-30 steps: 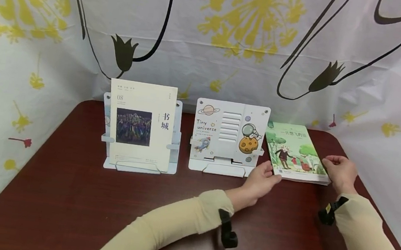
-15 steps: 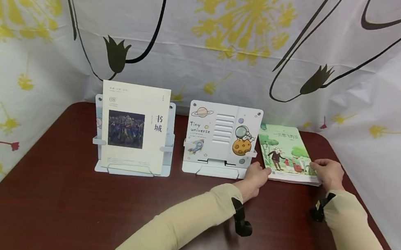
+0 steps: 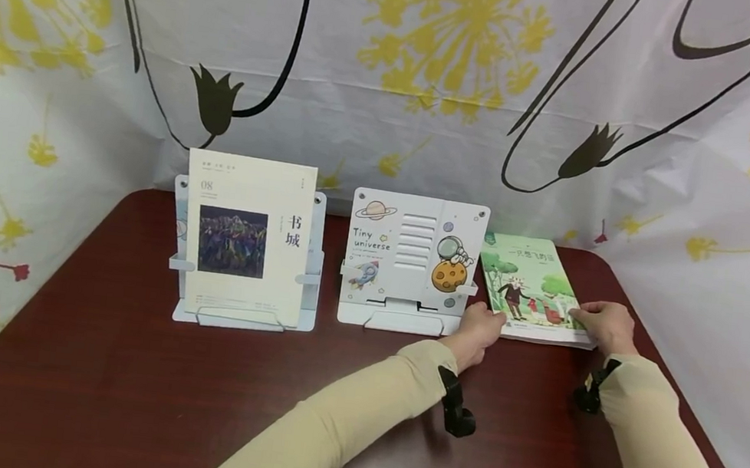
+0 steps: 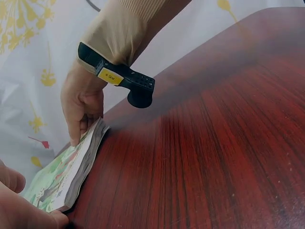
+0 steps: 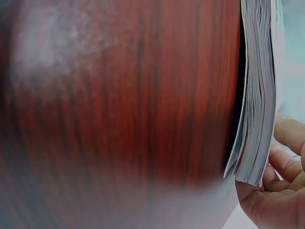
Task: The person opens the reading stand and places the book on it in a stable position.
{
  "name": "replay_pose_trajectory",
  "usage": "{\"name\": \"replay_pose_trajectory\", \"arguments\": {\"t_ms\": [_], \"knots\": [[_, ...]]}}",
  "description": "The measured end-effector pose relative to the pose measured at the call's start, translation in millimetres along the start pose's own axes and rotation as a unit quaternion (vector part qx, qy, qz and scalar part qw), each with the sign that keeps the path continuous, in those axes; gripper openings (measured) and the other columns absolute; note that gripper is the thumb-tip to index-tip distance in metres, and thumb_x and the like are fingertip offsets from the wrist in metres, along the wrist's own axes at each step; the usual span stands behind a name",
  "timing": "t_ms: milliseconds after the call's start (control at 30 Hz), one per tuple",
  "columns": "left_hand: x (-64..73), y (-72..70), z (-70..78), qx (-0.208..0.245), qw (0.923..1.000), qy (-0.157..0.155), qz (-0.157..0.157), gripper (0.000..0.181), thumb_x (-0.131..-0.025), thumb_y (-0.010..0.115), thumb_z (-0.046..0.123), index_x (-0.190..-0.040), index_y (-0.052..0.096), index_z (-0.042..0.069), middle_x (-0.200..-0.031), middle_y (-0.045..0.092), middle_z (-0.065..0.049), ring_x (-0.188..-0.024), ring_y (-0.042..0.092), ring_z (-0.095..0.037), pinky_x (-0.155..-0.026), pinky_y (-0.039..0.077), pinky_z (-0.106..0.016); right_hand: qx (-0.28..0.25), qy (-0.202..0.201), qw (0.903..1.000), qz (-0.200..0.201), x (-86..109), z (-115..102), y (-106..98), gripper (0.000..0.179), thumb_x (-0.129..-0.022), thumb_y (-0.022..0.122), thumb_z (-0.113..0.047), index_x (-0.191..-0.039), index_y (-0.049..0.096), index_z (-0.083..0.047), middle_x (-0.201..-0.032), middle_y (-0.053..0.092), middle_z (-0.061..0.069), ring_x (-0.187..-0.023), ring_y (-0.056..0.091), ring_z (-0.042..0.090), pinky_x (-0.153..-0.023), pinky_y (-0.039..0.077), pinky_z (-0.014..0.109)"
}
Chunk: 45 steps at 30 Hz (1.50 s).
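A green paperback book (image 3: 536, 283) with a cartoon cover lies at the right of the table, page edges toward me. My right hand (image 3: 607, 327) grips its right edge near the front corner, thumb on the cover. The right wrist view shows the page block (image 5: 259, 95) with fingers (image 5: 286, 183) curled round its end. My left hand (image 3: 475, 332) holds the near left corner; in the left wrist view a fingertip (image 4: 58, 218) presses at that corner. Just left of the book stands a white "Tiny universe" book stand (image 3: 414, 258), holding nothing.
A second, pale blue stand (image 3: 311, 288) at the left bears an upright cream book (image 3: 252, 181) with a dark picture. The dark red wooden table (image 3: 189, 398) is backed by a flower-patterned cloth (image 3: 341, 45). Black camera mounts (image 3: 458, 417) hang from both wrists.
My left hand has moved in to the book's near left corner, and my right thumb has come further onto the cover. The whole view has shifted slightly as the head moved.
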<state>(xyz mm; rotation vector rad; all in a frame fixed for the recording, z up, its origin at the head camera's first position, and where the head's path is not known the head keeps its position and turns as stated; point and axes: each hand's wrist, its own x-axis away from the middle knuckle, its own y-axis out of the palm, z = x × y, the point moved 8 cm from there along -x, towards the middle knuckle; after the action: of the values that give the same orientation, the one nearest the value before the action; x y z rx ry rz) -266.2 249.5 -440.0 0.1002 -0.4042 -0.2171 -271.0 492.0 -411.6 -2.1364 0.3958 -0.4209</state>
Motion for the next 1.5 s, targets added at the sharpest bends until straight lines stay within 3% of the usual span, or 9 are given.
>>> {"name": "replay_pose_trajectory", "arguments": {"t_ms": [233, 433, 633, 767, 1000, 1133, 1267, 1400, 1500], "knots": [[-3.1, 2.5, -3.3, -0.004, 0.9999, -0.004, -0.010, 0.050, -0.091, 0.059, 0.009, -0.136, 0.043, -0.005, -0.127, 0.055, -0.020, -0.123, 0.050, -0.032, -0.104, 0.039, -0.040, 0.017, -0.015, 0.9996, -0.014, -3.3, 4, -5, 0.046, -0.087, 0.062, -0.027, -0.108, 0.059, 0.014, -0.090, 0.058, 0.018, -0.073, 0.048, 0.021, -0.054, 0.041, 0.028], [-2.4, 4.5, -1.2, -0.028, 0.9995, 0.018, 0.002, 0.051, -0.084, 0.066, 0.001, -0.133, 0.050, 0.000, -0.113, 0.061, -0.014, -0.109, 0.058, -0.027, -0.092, 0.047, -0.037, 0.009, -0.021, 0.9992, -0.033, -2.1, 1, -1, 0.046, -0.086, 0.063, -0.026, -0.107, 0.059, 0.015, -0.087, 0.060, 0.016, -0.067, 0.048, 0.017, -0.054, 0.042, 0.030], [0.2, 0.6, -0.4, -0.052, 0.9960, 0.062, 0.037, 0.054, -0.072, 0.068, -0.013, -0.121, 0.059, 0.006, -0.089, 0.056, -0.003, -0.078, 0.053, -0.015, -0.064, 0.046, -0.030, 0.014, -0.023, 0.9987, -0.042, 1.8, 1, 2, 0.047, -0.087, 0.062, -0.025, -0.109, 0.058, 0.016, -0.094, 0.060, 0.021, -0.069, 0.049, 0.017, -0.056, 0.042, 0.028], [1.2, 0.6, -2.4, -0.053, 0.9945, 0.084, 0.034, 0.054, -0.069, 0.065, -0.018, -0.116, 0.059, 0.008, -0.090, 0.056, -0.003, -0.077, 0.051, -0.012, -0.062, 0.042, -0.027, -0.004, -0.009, 0.9983, -0.058, 2.6, 7, 3, 0.051, -0.088, 0.060, -0.028, -0.116, 0.055, 0.014, -0.104, 0.057, 0.025, -0.070, 0.049, 0.019, -0.056, 0.042, 0.030], [6.1, 1.3, -5.9, -0.050, 0.9924, 0.110, 0.027, 0.052, -0.066, 0.064, -0.021, -0.106, 0.059, 0.012, -0.085, 0.056, 0.000, -0.070, 0.052, -0.010, -0.056, 0.042, -0.025, -0.027, -0.008, 0.9921, -0.122, 0.9, 19, 6, 0.064, -0.095, 0.050, -0.039, -0.132, 0.040, 0.012, -0.133, 0.038, 0.033, -0.091, 0.045, 0.026, -0.067, 0.041, 0.030], [9.0, 1.7, -6.0, -0.070, 0.9895, 0.124, 0.023, 0.051, -0.068, 0.065, -0.020, -0.106, 0.058, 0.014, -0.085, 0.056, 0.001, -0.070, 0.054, -0.009, -0.054, 0.042, -0.023, -0.088, -0.018, 0.9844, -0.151, -0.5, 22, 8, 0.052, -0.096, 0.051, -0.035, -0.125, 0.047, 0.008, -0.105, 0.058, 0.011, -0.080, 0.051, 0.011, -0.068, 0.046, 0.028], [12.3, 1.1, -2.5, -0.095, 0.9844, 0.147, 0.023, 0.051, -0.069, 0.066, -0.018, -0.109, 0.058, 0.015, -0.088, 0.058, 0.002, -0.075, 0.058, -0.011, -0.055, 0.043, -0.021, -0.166, -0.035, 0.9693, -0.178, -0.8, 24, 10, 0.021, -0.096, 0.052, -0.027, -0.104, 0.054, -0.008, -0.083, 0.055, -0.014, -0.073, 0.053, 0.002, -0.068, 0.049, 0.024], [17.3, 2.7, 1.9, -0.117, 0.9787, 0.168, 0.015, 0.051, -0.071, 0.068, -0.015, -0.111, 0.059, 0.016, -0.090, 0.060, 0.003, -0.078, 0.060, -0.012, -0.057, 0.044, -0.019, -0.213, -0.054, 0.9555, -0.196, 1.5, 29, 9, 0.001, -0.097, 0.052, -0.022, -0.098, 0.052, -0.022, -0.082, 0.055, -0.019, -0.074, 0.052, 0.000, -0.067, 0.048, 0.023], [21.3, 3.6, 5.4, -0.133, 0.9738, 0.184, 0.009, 0.049, -0.072, 0.068, -0.012, -0.111, 0.059, 0.016, -0.090, 0.061, 0.004, -0.078, 0.061, -0.011, -0.059, 0.045, -0.018, -0.259, -0.068, 0.9408, -0.208, 4.1, 31, 8, 0.012, -0.097, 0.052, -0.017, -0.096, 0.053, -0.028, -0.084, 0.058, -0.019, -0.076, 0.055, 0.000, -0.066, 0.048, 0.023]]}}
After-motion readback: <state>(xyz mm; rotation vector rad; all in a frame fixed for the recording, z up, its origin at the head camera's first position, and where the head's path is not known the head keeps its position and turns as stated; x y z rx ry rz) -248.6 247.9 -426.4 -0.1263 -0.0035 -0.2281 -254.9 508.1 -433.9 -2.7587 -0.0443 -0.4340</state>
